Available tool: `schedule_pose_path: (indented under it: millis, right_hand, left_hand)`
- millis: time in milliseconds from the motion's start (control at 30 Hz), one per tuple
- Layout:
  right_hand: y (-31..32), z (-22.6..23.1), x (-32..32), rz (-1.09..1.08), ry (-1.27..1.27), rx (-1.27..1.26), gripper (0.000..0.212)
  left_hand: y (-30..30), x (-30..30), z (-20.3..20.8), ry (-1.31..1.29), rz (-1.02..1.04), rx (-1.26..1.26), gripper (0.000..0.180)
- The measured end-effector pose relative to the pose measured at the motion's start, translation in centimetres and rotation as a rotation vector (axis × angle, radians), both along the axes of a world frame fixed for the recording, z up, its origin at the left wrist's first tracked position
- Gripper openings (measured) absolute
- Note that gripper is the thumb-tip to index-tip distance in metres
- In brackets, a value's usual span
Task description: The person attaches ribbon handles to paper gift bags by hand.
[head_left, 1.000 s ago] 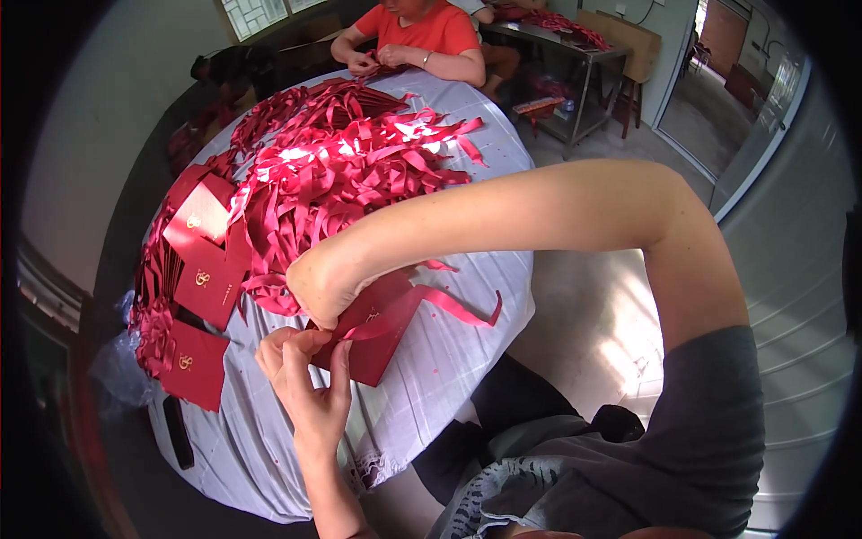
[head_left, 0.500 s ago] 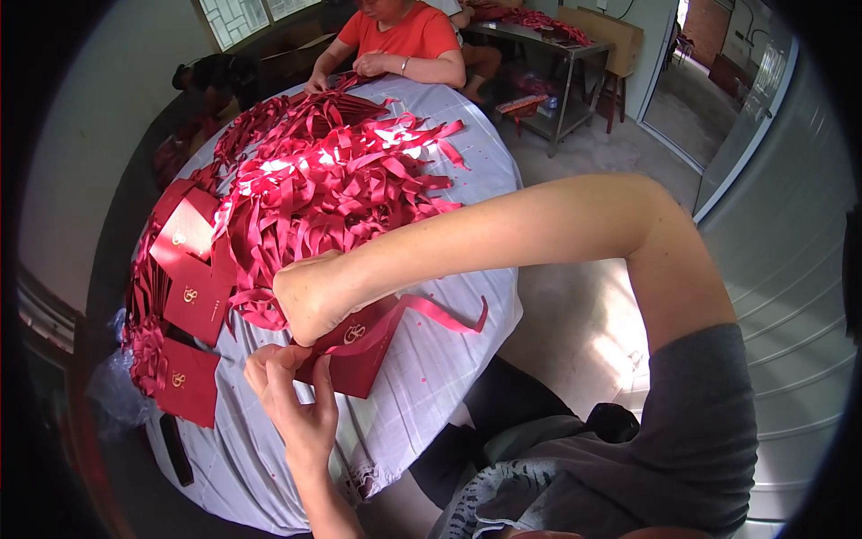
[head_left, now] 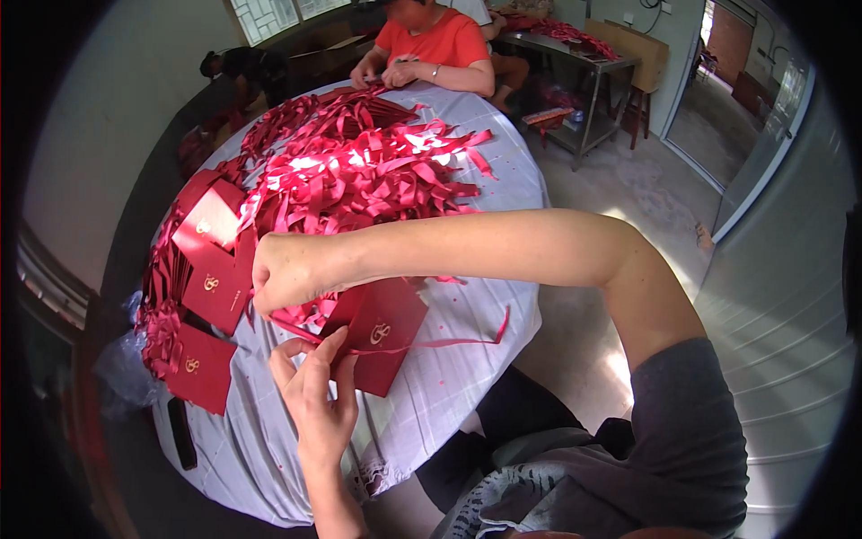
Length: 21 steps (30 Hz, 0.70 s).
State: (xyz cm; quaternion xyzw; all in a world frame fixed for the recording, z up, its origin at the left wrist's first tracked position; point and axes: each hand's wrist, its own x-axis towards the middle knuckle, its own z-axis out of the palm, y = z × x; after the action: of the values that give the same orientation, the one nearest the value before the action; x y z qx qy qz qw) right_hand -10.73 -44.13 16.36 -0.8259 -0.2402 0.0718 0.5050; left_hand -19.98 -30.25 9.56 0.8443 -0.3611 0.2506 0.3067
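Observation:
A flat dark red envelope-like paper piece [head_left: 400, 314] with a gold emblem lies in front of me on the cloth-covered table. My left hand [head_left: 319, 391] pinches a red ribbon [head_left: 431, 344] at its left edge, thumb and forefinger together. One end of the ribbon trails right across the paper piece to the cloth. Farther left, my right hand [head_left: 292, 274] is closed like a fist, back of the hand up, with the ribbon running taut from it to the left hand. My right forearm crosses above the table, and the right fingertips are mostly hidden.
A large heap of red ribbons [head_left: 377, 175] covers the table's middle. More red paper pieces [head_left: 202, 368] lie at the left, near a black phone [head_left: 181, 434]. A person in a red shirt [head_left: 440, 49] works across the table. A metal side table [head_left: 584, 90] stands behind.
My right hand has moved left, away from my left hand, drawing the ribbon out straight. The ribbon's trailing end now lies thinner and flatter across the paper piece. The view has shifted slightly.

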Motion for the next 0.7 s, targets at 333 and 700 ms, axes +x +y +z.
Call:
schedule_pose_path:
  millis: [333,700]
  right_hand:
    - [0.6,-0.8,0.2,-0.028,-0.022,0.284,0.014]
    - [0.2,-1.4,1.3,-0.027,-0.007,0.364,0.014]
  left_hand:
    - [-0.4,0.3,-0.1,-0.035,-0.038,-0.043,0.034]
    - [-0.8,0.4,-0.3,-0.069,-0.054,-0.058,0.033]
